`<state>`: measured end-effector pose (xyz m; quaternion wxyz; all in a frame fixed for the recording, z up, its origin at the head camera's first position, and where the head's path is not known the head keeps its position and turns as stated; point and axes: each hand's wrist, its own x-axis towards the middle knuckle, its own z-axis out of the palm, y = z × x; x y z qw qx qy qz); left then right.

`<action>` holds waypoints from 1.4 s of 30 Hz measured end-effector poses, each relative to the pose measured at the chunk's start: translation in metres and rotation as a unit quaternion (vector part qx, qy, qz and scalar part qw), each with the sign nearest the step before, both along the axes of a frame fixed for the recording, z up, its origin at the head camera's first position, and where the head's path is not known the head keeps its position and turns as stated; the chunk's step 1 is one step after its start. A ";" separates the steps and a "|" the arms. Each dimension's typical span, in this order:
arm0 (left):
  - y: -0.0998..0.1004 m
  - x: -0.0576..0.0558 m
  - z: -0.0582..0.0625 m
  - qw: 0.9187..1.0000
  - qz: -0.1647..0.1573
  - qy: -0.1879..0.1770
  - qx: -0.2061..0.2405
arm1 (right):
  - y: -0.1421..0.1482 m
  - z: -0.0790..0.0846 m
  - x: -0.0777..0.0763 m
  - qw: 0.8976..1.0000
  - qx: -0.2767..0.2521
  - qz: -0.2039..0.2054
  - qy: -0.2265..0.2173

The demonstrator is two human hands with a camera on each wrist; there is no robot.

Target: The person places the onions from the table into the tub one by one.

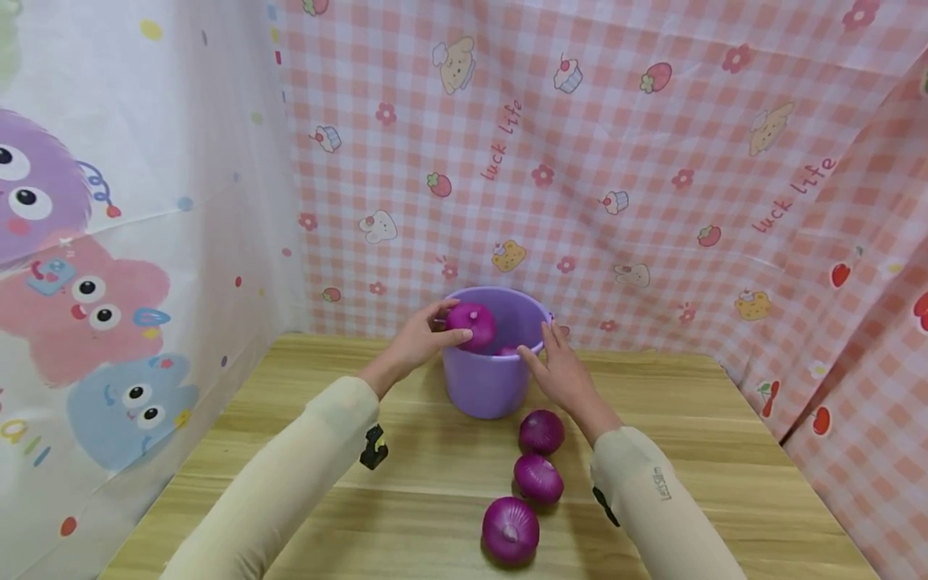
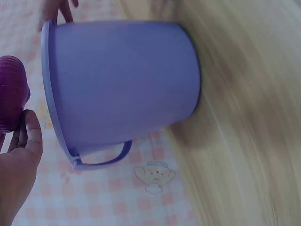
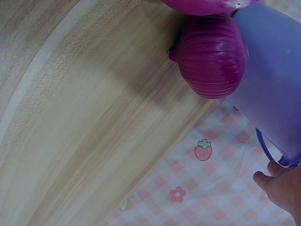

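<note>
A purple bucket (image 1: 487,385) stands upright on the wooden table, with part of another onion (image 1: 507,351) showing inside. My left hand (image 1: 423,337) holds a red onion (image 1: 474,326) between thumb and fingers at the bucket's left rim; in the left wrist view that onion (image 2: 11,92) is level with the mouth, outside the wall. My right hand (image 1: 564,369) grips the right side of the rim, thumb toward the front and fingers by the handle joint. The right wrist view shows the handle (image 3: 267,146) hanging beside those fingers.
Three red onions lie in a row in front of the bucket: one near it (image 1: 541,432), a middle one (image 1: 539,478) and a nearer one (image 1: 511,530). Behind the table hangs a pink checked cloth (image 1: 507,161); a white printed cloth (image 1: 217,201) hangs at the left.
</note>
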<state>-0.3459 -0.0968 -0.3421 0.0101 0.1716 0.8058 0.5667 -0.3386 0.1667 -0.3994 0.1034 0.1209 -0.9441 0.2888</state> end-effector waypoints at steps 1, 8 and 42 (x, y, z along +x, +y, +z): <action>0.001 -0.003 0.001 1.000 0.007 -0.003 0.001 | 0.000 0.000 0.000 1.000 0.001 -0.001 -0.001; 0.003 -0.021 0.001 0.999 0.046 -0.020 0.020 | 0.001 -0.004 0.000 1.000 -0.002 0.001 -0.006; 0.023 -0.044 -0.005 0.998 0.063 -0.021 0.013 | 0.001 -0.002 -0.001 1.000 -0.002 0.004 -0.002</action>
